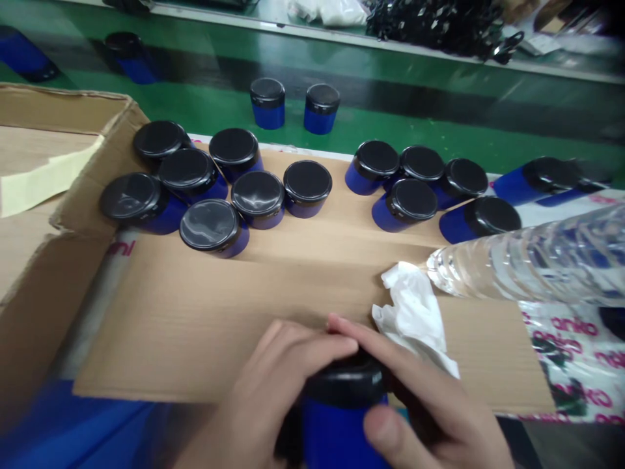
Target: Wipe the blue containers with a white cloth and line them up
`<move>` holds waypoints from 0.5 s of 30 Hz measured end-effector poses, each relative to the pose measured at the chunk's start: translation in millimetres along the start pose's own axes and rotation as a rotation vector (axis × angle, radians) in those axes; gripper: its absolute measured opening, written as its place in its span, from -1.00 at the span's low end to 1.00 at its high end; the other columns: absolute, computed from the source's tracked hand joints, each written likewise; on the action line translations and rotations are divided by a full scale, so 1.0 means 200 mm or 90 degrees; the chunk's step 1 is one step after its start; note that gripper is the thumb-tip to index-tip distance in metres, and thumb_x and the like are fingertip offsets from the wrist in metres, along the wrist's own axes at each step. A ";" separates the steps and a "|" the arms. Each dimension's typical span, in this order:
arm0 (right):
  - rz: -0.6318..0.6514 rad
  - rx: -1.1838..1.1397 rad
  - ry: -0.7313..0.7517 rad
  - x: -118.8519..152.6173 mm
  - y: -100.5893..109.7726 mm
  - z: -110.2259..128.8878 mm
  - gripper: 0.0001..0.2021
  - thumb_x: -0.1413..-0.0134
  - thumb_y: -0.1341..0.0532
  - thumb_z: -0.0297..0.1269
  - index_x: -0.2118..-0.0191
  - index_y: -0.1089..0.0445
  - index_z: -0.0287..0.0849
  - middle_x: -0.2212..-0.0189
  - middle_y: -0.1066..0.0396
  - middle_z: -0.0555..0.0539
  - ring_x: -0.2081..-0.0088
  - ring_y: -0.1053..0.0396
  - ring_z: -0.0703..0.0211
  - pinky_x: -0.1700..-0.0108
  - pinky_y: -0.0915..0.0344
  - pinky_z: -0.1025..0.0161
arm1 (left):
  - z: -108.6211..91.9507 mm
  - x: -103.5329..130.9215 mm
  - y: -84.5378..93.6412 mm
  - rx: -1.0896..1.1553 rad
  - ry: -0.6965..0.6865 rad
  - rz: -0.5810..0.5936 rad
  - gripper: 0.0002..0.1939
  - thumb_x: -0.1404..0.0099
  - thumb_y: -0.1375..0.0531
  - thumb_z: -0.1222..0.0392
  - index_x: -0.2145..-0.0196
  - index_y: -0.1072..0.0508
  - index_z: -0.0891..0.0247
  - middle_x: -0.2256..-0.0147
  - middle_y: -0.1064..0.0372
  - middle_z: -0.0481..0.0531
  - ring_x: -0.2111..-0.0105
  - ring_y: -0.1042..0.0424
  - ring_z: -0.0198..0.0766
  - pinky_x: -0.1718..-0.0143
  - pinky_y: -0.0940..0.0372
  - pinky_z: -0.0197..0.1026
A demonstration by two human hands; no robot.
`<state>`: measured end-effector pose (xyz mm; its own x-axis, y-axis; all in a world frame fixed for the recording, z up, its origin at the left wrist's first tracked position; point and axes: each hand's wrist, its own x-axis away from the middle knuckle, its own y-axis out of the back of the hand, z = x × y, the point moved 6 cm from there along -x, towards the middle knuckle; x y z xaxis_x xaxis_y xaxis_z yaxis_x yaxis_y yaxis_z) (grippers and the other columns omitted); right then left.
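A blue cylinder with a glossy black top (pixel 342 426) is held between my two hands at the near edge of the cardboard. My left hand (pixel 278 378) curls over its left side and top. From the right, my right hand (pixel 430 397) wraps round it, with the thumb across the blue side and fingers over the black top. Part of the top is hidden under the fingers. Just beyond my right hand lies a crumpled white tissue (pixel 415 309) on the cardboard sheet (pixel 195 326).
Several like cylinders stand in a left group (pixel 258 195) and a right group (pixel 405 202). Two more (pixel 268 104) are on the green surface (pixel 390 111) behind. A clear plastic bottle (pixel 532 257) lies at right. An open cardboard box (pixel 97 176) borders the left; printed plastic (pixel 581 352) lies right.
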<state>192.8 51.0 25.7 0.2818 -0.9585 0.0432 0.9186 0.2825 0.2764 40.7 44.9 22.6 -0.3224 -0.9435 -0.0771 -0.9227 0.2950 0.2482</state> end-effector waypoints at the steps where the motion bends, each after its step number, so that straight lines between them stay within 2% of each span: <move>1: -0.017 -0.037 -0.039 0.00 0.00 -0.02 -0.60 -0.27 -0.25 -0.13 -0.19 -0.33 0.27 -0.12 -0.43 0.18 -0.11 -0.42 0.36 -0.12 -0.27 0.59 | 0.01 -0.01 0.00 0.022 0.016 0.017 -0.46 -0.31 -0.28 0.20 -0.21 -0.27 -0.03 -0.04 -0.38 -0.09 -0.03 -0.37 -0.22 -0.08 -0.28 -0.33; 2: -0.036 -0.079 -0.073 -0.01 0.00 -0.04 -0.70 -0.32 -0.19 -0.13 -0.12 -0.40 0.29 -0.05 -0.48 0.18 -0.04 -0.47 0.38 -0.05 -0.33 0.60 | 0.02 -0.02 0.00 0.042 0.032 0.029 -0.39 -0.25 -0.32 0.25 -0.20 -0.28 -0.06 -0.03 -0.38 -0.10 -0.03 -0.38 -0.22 -0.07 -0.30 -0.33; 4: -0.077 -0.134 -0.117 -0.01 0.01 -0.07 -0.75 -0.37 -0.11 -0.07 0.02 -0.52 0.24 0.05 -0.54 0.14 0.05 -0.53 0.38 0.03 -0.39 0.60 | 0.04 -0.04 0.00 0.086 0.059 0.041 -0.33 -0.13 -0.40 0.26 -0.16 -0.33 -0.12 0.00 -0.40 -0.11 0.00 -0.42 -0.20 -0.05 -0.32 -0.30; 6: -0.123 -0.145 -0.131 -0.02 0.02 -0.09 -0.75 -0.36 -0.13 -0.05 0.11 -0.57 0.19 0.13 -0.58 0.10 0.11 -0.56 0.37 0.08 -0.40 0.62 | 0.05 -0.05 0.00 0.144 0.085 0.044 -0.32 -0.04 -0.48 0.19 -0.09 -0.39 -0.16 0.03 -0.42 -0.12 0.02 -0.46 -0.16 -0.05 -0.32 -0.26; 9: -0.146 -0.175 -0.118 -0.03 0.06 -0.11 -0.75 -0.40 -0.09 -0.10 0.11 -0.55 0.20 0.20 -0.61 0.13 0.24 -0.58 0.40 0.16 -0.45 0.59 | 0.03 -0.06 -0.01 0.253 0.127 0.061 -0.44 -0.07 -0.45 0.02 -0.04 -0.46 -0.11 0.07 -0.45 -0.06 0.03 -0.49 -0.09 -0.01 -0.35 -0.22; 11: -0.156 -0.147 -0.065 -0.03 0.09 -0.10 -0.70 -0.43 -0.02 -0.07 0.07 -0.52 0.17 0.16 -0.60 0.10 0.23 -0.58 0.36 0.19 -0.48 0.52 | 0.01 -0.06 -0.01 0.285 0.158 0.054 -0.53 -0.13 -0.41 0.04 -0.01 -0.49 -0.07 0.09 -0.44 -0.03 0.04 -0.49 -0.11 0.06 -0.37 -0.27; 12: -0.160 -0.107 -0.022 -0.03 0.11 -0.07 -0.69 -0.39 -0.04 0.03 0.07 -0.52 0.14 0.14 -0.59 0.07 0.21 -0.57 0.33 0.18 -0.48 0.49 | 0.00 -0.06 -0.01 0.289 0.173 0.045 -0.55 -0.14 -0.41 0.09 0.00 -0.49 -0.08 0.10 -0.43 -0.04 0.05 -0.48 -0.14 0.09 -0.36 -0.31; 14: -0.161 -0.020 0.067 -0.04 0.12 0.00 -0.58 -0.18 -0.17 0.25 0.13 -0.53 0.07 0.20 -0.57 0.04 0.20 -0.53 0.28 0.21 -0.45 0.46 | -0.01 -0.06 -0.01 0.284 0.199 0.034 -0.54 -0.12 -0.42 0.23 0.03 -0.50 -0.11 0.11 -0.42 -0.08 0.07 -0.48 -0.20 0.09 -0.34 -0.35; 15: -0.149 0.001 0.098 -0.05 0.12 0.03 -0.55 -0.07 -0.24 0.29 0.18 -0.53 0.03 0.26 -0.56 0.03 0.23 -0.52 0.27 0.24 -0.43 0.46 | -0.02 -0.06 -0.01 0.281 0.206 0.035 -0.53 -0.12 -0.42 0.27 0.04 -0.50 -0.12 0.12 -0.42 -0.09 0.07 -0.48 -0.21 0.07 -0.34 -0.36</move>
<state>210.3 66.2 38.4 0.1006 -0.9805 -0.1690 0.9633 0.0534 0.2632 47.2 54.7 25.9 -0.3555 -0.9026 0.2430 -0.9297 0.3147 -0.1912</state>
